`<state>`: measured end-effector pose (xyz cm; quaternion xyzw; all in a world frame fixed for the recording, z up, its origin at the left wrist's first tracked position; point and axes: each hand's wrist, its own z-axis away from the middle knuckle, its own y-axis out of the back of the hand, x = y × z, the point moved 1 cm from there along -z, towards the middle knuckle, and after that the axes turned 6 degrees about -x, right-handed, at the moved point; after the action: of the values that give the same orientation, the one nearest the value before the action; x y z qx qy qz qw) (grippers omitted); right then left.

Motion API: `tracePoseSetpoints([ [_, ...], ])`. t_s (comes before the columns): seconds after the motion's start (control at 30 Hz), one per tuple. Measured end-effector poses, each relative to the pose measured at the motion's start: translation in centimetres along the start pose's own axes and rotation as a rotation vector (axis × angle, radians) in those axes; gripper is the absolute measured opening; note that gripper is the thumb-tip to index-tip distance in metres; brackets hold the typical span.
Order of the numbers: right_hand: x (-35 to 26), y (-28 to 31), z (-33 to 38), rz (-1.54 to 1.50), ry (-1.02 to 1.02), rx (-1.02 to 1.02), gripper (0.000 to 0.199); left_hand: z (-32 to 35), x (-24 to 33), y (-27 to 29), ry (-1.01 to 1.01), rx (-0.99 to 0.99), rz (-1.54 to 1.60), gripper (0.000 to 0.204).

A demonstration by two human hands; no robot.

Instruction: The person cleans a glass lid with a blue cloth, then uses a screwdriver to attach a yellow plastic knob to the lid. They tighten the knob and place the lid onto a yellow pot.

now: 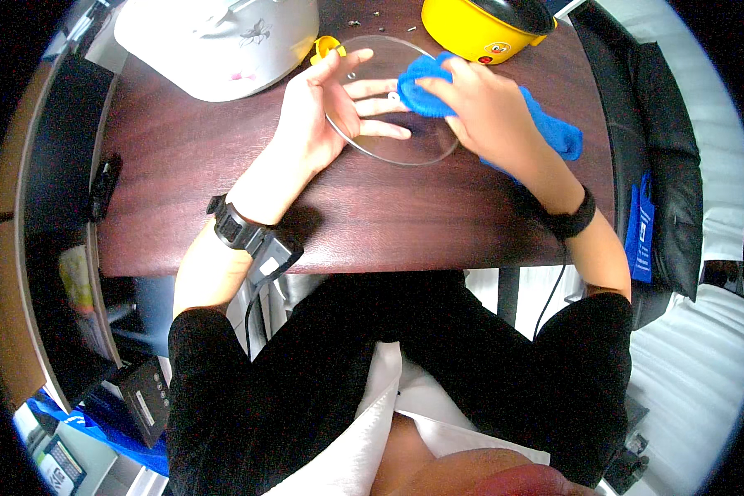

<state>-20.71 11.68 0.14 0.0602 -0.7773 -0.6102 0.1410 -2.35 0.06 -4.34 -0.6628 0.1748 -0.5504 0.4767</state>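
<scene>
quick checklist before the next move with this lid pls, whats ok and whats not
1. Left hand at the glass lid: ok, fingers seen through the glass.
2. Right hand gripping the blue cloth: ok.
3. Cloth over the lid: ok, overlapping its right side.
4. Yellow part on the lid's centre: not ok, it's near the left rim.
5. Table free of loose bits: not ok.
6. Glass spotless: cannot tell.

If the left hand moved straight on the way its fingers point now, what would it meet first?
Probably the cloth in the right hand. The left fingers show through the glass lid, so they might pass underneath; the depth is unclear.
</scene>
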Motion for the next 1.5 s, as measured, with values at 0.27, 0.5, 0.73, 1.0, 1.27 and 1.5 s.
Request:
tracePoseSetpoints([
  [0.27, -4.0, 0.5, 1.8, -0.292, 0.104, 0.022, 0.041, 0.4, 0.0, -0.3, -0.083, 0.116, -0.124, 0.052],
  [0.5, -6.4, 0.4, -1.5, -0.355, 0.172, 0.147, 0.029, 0.8, 0.0, -0.7, -0.131, 0.164, -0.063, 0.051],
  [0.73, -4.8, -0.1, -4.5, -0.091, 0.123, 0.092, 0.028, 0.3, -0.6, -0.1, -0.152, 0.221, -0.178, 0.058],
  [1.0, 1.1, 0.0, -4.1, 0.116, 0.112, 0.137, 0.029, 0.6, -0.1, -0.9, -0.085, -0.01, -0.207, 0.067],
  [1.27, 2.0, 1.4, -0.9, 0.28, 0.02, 0.047, 0.032, 0.9, 0.0, -0.8, -0.07, -0.004, -0.228, 0.069],
  [1.5, 1.4, -0.4, -3.2, 0.131, 0.04, 0.251, 0.035, 0.7, -1.0, -0.3, -0.076, -0.004, -0.366, 0.074],
])
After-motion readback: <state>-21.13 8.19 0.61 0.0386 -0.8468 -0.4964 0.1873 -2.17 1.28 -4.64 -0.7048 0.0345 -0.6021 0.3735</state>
